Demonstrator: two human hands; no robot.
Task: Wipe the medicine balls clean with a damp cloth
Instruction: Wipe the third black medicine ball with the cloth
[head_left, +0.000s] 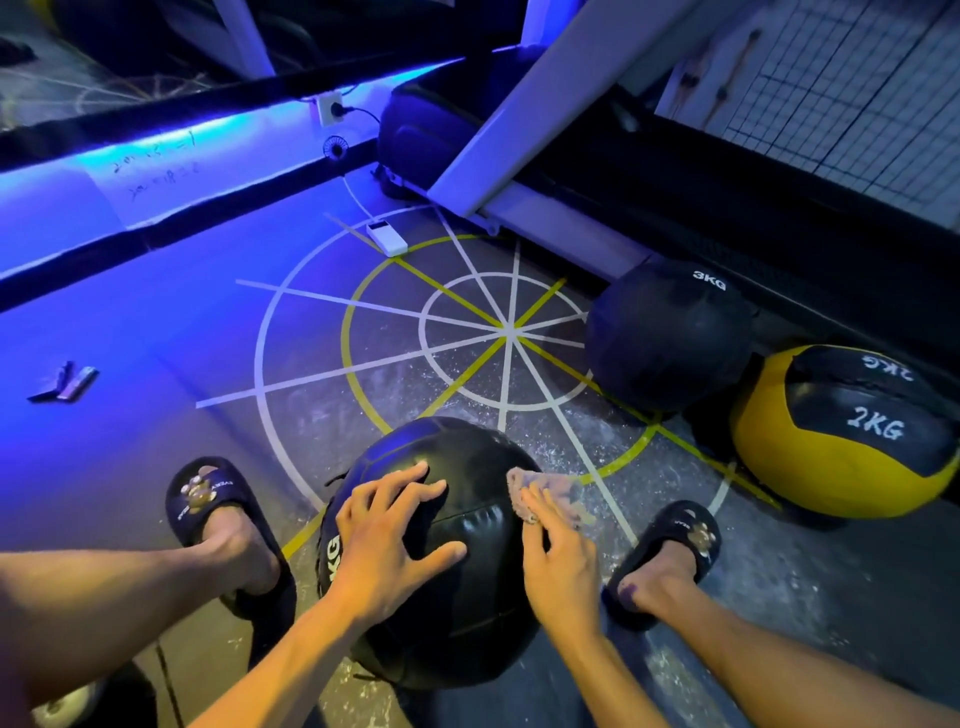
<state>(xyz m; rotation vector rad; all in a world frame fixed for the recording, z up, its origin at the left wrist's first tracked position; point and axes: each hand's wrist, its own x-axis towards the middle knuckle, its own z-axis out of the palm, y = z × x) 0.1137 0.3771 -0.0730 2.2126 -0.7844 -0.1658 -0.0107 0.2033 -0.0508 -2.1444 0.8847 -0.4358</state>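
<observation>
Three medicine balls (670, 332) on floor (156, 457)

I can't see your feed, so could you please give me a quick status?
Left hand flat on black ball, steadying. Right hand pressing cloth on its right side. Nothing in the way.

Medicine balls: three, namely a black ball (457, 561) near centre, a black 3KG ball (670, 332) at right, and a yellow-and-black 2KG ball (841, 431) at far right. Cloths: one (558, 493). Hands: two, left (400, 535) and right (563, 561). Slippers: two, left (205, 493) and right (675, 540). Power strips: one (387, 239).
</observation>
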